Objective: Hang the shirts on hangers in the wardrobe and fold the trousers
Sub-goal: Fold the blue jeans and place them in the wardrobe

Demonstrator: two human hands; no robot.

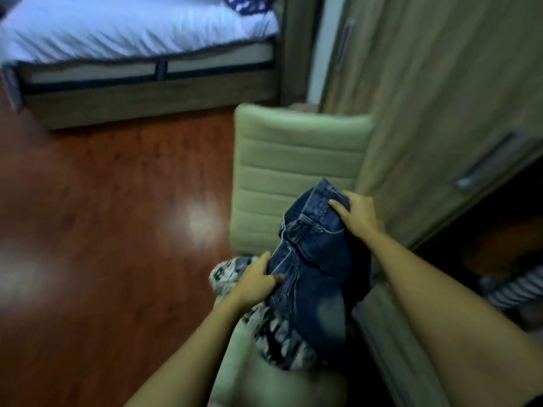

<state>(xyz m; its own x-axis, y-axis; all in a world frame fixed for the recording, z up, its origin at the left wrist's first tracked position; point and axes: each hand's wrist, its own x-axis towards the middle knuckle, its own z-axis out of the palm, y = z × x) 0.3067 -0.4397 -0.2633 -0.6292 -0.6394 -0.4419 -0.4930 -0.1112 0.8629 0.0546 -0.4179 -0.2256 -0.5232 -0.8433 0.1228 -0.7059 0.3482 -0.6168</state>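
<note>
Under both hands' curled fingers: left hand and right hand pinch the jeans; patterned garment beneath may drag off the chair.

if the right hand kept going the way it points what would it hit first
Right hand grips the dark blue denim jeans; past them, probably the pale green ribbed chair back, depth unclear.
</note>
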